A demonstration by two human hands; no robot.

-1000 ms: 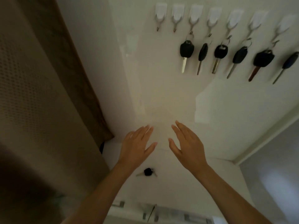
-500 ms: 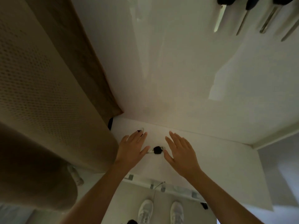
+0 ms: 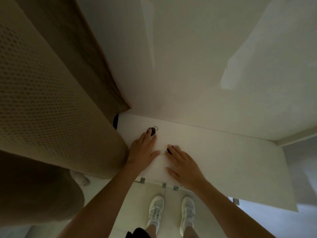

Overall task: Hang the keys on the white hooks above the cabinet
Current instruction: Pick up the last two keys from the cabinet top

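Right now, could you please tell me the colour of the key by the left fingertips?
The key is black, clearest in the head view.

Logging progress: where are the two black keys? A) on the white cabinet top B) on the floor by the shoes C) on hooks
A: one key at the fingertips of the left hand, the other key at those of the right hand, both on the cabinet top.

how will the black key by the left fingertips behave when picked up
Likely light and stiff: the key is small with a hard-looking black head. Lying flat on the smooth cabinet top, it should slide, not roll. Its ring probably swings loose.
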